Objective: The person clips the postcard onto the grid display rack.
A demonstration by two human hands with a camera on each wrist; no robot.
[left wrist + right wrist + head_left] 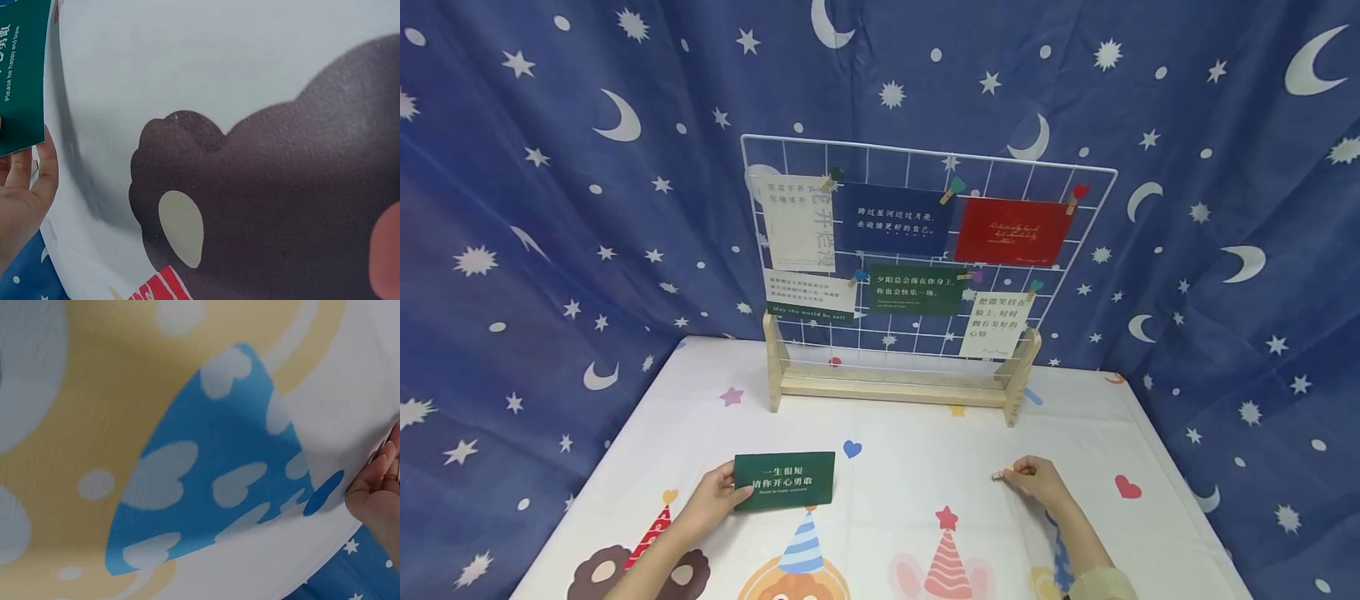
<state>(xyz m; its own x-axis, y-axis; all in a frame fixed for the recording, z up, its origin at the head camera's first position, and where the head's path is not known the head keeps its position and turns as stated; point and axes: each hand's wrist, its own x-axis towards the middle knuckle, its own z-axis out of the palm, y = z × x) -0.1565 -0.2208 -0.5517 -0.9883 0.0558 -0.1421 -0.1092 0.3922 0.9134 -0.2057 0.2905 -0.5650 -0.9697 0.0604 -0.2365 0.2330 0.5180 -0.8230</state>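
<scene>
My left hand (711, 502) holds a dark green card (785, 481) with white lettering by its left edge, thumb on the front and fingers behind. In the left wrist view, part of that green card (24, 75) shows above the fingers (45, 172). At the right, my right hand (1039, 482) pinches a small wooden clothespin (997, 476) just over the table. The right wrist view has only the edge of this hand (378, 487), and the clothespin cannot be made out there. A white wire grid rack (925, 152) stands behind both hands.
Wooden feet (772, 367) and a crossbar (887, 388) carry the rack. Clothespins fix several cards on the grid, among them a red card (1013, 231) and a blue card (895, 218). A printed white cloth (910, 467) covers the table; a starry blue curtain (647, 183) surrounds it.
</scene>
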